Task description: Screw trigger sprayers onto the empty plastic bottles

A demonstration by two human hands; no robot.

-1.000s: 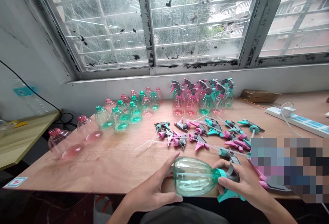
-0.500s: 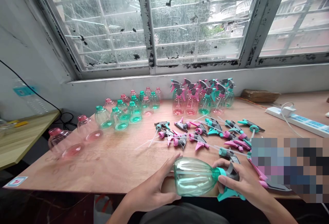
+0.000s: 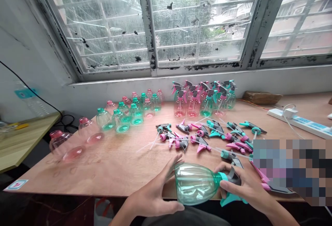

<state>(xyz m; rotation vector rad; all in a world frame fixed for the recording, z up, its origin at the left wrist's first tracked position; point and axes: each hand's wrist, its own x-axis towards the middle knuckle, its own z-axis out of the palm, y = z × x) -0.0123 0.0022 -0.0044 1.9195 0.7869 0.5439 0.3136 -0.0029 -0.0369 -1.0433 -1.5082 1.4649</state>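
A clear green spray bottle (image 3: 195, 184) lies sideways in front of me at the table's near edge, its base toward the left. My left hand (image 3: 158, 188) is cupped loosely around the base end, thumb below and fingers above, partly hidden behind the bottle. My right hand (image 3: 241, 184) grips the grey and teal trigger head (image 3: 233, 177) at the bottle's neck, fingers wrapped around the collar. Just beyond lie several loose trigger heads in pink, teal and grey, such as a pink one (image 3: 201, 143), with thin clear tubes.
Headless green and pink bottles (image 3: 121, 120) stand at the left and back left of the table (image 3: 103, 170). Several bottles with trigger heads (image 3: 193, 106) stand by the window wall. A white power strip (image 3: 301, 120) and a brown block (image 3: 263, 98) lie at the right.
The base end of the bottle has dropped slightly toward me. My left thumb is a little lower and its grip looks wider. The right hand stays at the trigger head.
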